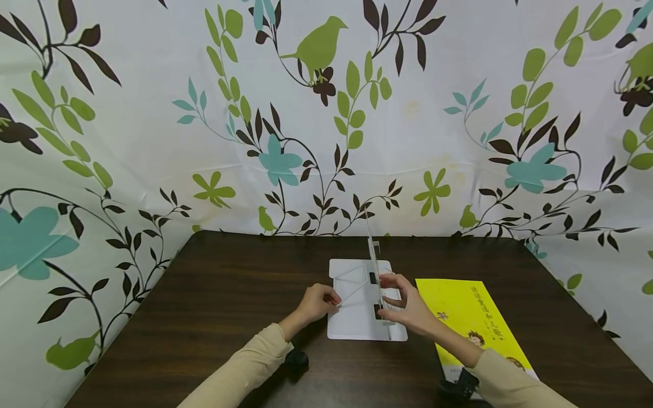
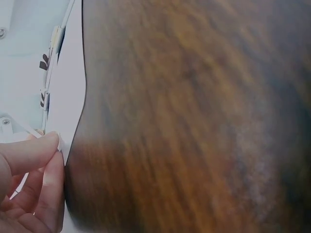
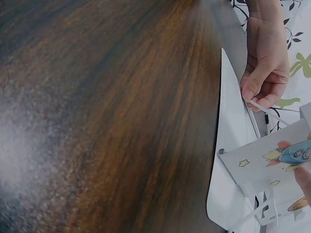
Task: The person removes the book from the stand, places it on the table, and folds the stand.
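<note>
A white folding book stand (image 1: pixel 352 326) lies on the table, its base plate flat and its thin panel (image 1: pixel 374 266) raised nearly upright. In the right wrist view, cartoon pictures (image 3: pixel 294 153) show on the panel's face. My left hand (image 1: pixel 317 303), at the base's left edge, pinches the end of a thin white rod (image 3: pixel 269 112) between thumb and fingertips. My right hand (image 1: pixel 410 303) holds the raised panel from its right side, fingers and thumb spread along it. Only a fingertip of that hand (image 3: pixel 303 182) appears in the right wrist view.
A yellow book (image 1: pixel 459 306) lies right of the stand, partly under the right forearm. The dark wooden table (image 1: pixel 245 283) meets a cloth (image 1: pixel 326 113) printed with leaves and birds at its back edge.
</note>
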`<move>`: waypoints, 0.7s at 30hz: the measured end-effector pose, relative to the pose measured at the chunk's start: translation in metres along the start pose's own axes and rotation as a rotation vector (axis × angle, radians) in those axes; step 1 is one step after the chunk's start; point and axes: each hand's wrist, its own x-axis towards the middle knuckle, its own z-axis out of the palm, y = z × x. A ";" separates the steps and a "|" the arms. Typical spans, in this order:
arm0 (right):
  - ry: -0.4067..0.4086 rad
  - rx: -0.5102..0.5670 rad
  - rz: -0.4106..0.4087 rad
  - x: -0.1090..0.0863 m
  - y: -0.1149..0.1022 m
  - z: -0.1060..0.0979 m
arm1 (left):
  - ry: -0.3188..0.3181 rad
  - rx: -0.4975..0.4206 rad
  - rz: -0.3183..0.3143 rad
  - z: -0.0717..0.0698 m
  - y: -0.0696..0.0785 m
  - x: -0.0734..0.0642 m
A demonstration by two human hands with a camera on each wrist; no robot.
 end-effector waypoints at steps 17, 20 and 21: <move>0.003 -0.001 0.002 -0.002 0.001 -0.002 | 0.001 0.045 0.048 0.000 0.000 0.000; 0.000 0.006 0.004 -0.001 0.001 -0.002 | 0.002 0.075 0.067 0.000 0.001 0.001; -0.001 0.008 0.005 -0.001 0.001 -0.002 | 0.001 0.085 0.070 0.000 0.001 0.002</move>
